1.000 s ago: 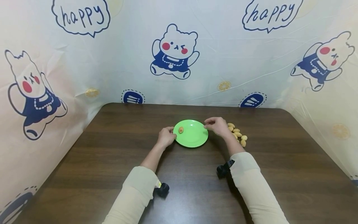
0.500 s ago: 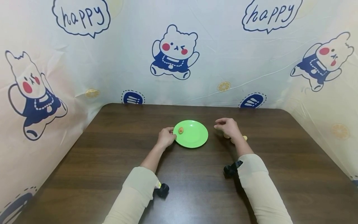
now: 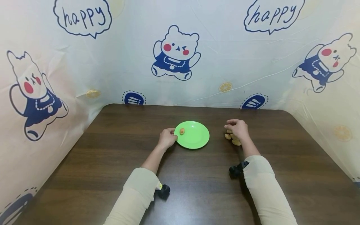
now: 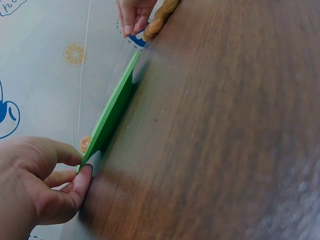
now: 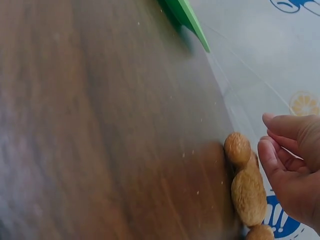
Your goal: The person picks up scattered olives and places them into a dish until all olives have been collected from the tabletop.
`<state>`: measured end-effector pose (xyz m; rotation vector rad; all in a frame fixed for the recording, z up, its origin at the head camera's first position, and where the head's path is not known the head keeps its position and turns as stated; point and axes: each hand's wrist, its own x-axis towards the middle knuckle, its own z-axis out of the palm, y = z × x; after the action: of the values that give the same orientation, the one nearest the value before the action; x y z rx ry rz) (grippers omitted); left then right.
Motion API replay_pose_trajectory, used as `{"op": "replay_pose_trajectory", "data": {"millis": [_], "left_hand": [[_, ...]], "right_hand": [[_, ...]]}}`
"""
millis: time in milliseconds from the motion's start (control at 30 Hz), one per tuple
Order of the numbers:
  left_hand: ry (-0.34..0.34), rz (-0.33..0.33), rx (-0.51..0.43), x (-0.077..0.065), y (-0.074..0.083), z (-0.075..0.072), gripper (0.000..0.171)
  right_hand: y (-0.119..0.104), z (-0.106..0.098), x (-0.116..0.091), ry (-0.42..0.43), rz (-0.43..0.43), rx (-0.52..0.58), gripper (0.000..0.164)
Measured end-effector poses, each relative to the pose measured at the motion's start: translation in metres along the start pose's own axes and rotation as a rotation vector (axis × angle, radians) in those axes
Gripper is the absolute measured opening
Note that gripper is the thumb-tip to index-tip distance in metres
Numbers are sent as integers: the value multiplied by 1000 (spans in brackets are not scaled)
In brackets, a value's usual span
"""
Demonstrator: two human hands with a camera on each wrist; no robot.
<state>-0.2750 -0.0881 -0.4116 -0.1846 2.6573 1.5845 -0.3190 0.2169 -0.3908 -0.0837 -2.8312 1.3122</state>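
My left hand (image 3: 167, 137) pinches the left rim of a round green plate (image 3: 194, 140), thumb and fingers on either side of the edge in the left wrist view. One small tan piece (image 3: 182, 131) lies on the plate near that hand. To the plate's right, my right hand (image 3: 238, 129) hovers over a cluster of oval, rough-skinned tan pieces (image 3: 236, 142) that look like nuts in shell. In the right wrist view its fingers are bent loosely with nothing between them, right beside the nuts (image 5: 249, 196). Part of the cluster is hidden under this hand.
Everything stands on a dark brown wooden table (image 3: 194, 187). A pale printed curtain (image 3: 121, 56) with cartoon bears hangs behind the table and along both sides. Black wrist cameras (image 3: 236, 171) are strapped at the sleeves.
My right hand has moved right, from beside the plate's right rim to over the nut cluster. The left hand, the plate and the piece on it stay in place.
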Motion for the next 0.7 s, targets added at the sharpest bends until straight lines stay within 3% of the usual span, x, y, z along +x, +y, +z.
{"op": "replay_pose_trajectory", "data": {"millis": [433,700], "left_hand": [[9,-1,15,2,-1,1,47],[5,-9,5,1,-1,1,47]], "right_hand": [[13,-2,6,188,64,29,38],[17,-3,8,190,126,46,40]]}}
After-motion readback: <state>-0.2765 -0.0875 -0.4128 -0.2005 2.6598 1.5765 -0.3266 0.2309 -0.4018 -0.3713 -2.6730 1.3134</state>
